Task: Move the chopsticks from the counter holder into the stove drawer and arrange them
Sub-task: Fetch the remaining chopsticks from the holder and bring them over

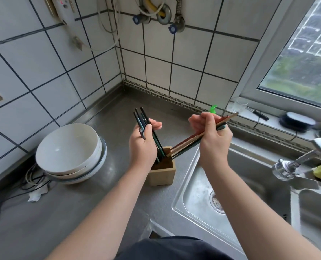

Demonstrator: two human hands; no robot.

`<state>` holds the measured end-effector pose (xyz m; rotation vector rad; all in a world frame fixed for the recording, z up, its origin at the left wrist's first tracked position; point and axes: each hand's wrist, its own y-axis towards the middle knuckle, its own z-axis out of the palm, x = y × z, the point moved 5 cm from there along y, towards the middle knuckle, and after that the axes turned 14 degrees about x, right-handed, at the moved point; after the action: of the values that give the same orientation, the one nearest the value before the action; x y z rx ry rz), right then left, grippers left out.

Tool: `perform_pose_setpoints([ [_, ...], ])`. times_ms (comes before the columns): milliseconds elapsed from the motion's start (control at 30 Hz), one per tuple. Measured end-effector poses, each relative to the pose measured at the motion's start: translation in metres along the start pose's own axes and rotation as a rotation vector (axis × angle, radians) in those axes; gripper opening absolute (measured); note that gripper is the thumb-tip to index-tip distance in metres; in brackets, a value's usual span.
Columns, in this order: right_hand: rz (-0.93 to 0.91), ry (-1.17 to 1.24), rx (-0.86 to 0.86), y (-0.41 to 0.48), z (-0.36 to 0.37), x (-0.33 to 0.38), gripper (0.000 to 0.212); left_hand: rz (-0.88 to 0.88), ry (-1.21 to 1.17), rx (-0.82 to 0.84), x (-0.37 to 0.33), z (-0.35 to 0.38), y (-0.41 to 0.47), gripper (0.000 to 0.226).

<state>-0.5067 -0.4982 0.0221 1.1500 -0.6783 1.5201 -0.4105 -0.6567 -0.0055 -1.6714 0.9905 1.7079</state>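
A square wooden holder [162, 174] stands on the steel bench [92, 209], just beside the left rim of the sink [236, 192]. Both hands are at it.

The left hand [142, 145] is closed around a bunch of dark chopsticks [142, 117]. These stand nearly upright, leaning a little to the left, with their lower ends down inside the holder and their tops above the fist. The left fingers [155, 125] curl round the bunch from the right side.

The right hand [212, 136] grips a second bunch, the light chopsticks [186, 142], wooden and reddish with some dark ones among them. This bunch tilts far to the right; its lower ends are at the holder's mouth and its upper ends stick out past the hand toward the window sill [264, 119]. The right fingers [199, 121] are wrapped shut over it.

To the left of the holder, apart from it, a stack of bowls [69, 152] sits on the bench. A tap [294, 164] reaches over the sink from the right. No drawer shows in this view
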Motion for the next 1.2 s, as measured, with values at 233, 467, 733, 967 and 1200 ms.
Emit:
perform_pose_setpoints([
  [233,-0.155,-0.019,-0.075,-0.038,-0.013,0.057,0.022,0.120,-0.105,0.111,-0.045,0.007,-0.018,0.023],
  [467,-0.295,-0.075,-0.164,-0.097,-0.047,0.094,0.021,0.253,-0.205,0.296,-0.061,0.035,-0.045,0.027],
  [733,-0.304,-0.213,-0.437,-0.193,-0.113,0.107,0.022,0.180,-0.278,0.632,-0.047,0.103,-0.112,0.024],
  [967,-0.288,-0.302,-0.704,-0.297,-0.172,0.129,0.022,0.163,-0.302,0.943,-0.039,0.168,-0.199,0.030],
  [1200,-0.392,-0.329,-0.926,-0.416,-0.242,0.161,0.024,0.107,-0.267,1.205,-0.041,0.233,-0.325,0.029],
])
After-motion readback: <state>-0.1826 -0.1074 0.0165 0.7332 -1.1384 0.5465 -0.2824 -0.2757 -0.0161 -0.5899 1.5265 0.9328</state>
